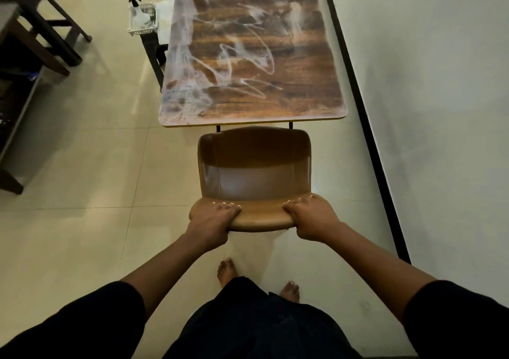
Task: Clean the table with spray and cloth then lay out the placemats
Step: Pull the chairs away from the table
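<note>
Chair (254,176) directly before the person, its seat front just short of the table (253,55) near edge. Left hand (213,221) and right hand (314,218) on the backrest top. Wall (427,83) right of table. Basket (143,18) holding spray bottle (136,7) on a stool (154,50) left of table. Second stool (46,28) far left.

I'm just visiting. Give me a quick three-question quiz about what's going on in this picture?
1. True or false: both hands grip the chair's backrest.
2. Where is the spray bottle: A on the table, B in a white basket beside it, C on the floor?
3. What marks the table top?

Key:
1. True: left hand and right hand hold the chair.
2. B: spray bottle, white basket.
3. White smears on the table.
</note>
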Motion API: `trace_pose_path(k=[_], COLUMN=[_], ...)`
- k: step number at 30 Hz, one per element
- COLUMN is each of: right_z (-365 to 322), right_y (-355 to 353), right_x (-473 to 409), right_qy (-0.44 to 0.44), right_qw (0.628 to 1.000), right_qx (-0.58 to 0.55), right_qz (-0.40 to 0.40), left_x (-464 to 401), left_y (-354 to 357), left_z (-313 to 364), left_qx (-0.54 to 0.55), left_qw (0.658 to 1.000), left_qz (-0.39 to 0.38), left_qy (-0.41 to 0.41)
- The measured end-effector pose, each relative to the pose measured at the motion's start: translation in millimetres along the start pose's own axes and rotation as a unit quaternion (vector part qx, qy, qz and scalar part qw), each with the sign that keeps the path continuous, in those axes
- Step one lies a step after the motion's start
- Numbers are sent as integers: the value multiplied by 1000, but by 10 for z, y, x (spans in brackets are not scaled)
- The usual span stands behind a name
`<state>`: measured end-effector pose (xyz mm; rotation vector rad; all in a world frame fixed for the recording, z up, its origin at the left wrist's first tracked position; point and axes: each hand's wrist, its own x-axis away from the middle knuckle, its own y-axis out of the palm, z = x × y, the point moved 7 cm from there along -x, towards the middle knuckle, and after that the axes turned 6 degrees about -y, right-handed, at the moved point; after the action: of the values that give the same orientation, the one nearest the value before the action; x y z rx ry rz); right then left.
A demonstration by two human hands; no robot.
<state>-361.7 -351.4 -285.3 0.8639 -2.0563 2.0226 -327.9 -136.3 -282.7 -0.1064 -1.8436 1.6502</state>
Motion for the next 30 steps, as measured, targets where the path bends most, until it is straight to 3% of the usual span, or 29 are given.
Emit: trace_pose_path(k=[19, 30], right_z=[11, 28], right_y=[74, 32], right_x=[-35, -19], right_qy=[4, -1], right_qw=[1000, 1000], right_qx=[1, -17], right_qz=[-19, -21], left_x=[65, 31], left_y=[-59, -18], left_z=[80, 97], left_qx=[-34, -8], left_qw=[999, 1000], left_qz=[6, -21], left_qy=[-38, 0])
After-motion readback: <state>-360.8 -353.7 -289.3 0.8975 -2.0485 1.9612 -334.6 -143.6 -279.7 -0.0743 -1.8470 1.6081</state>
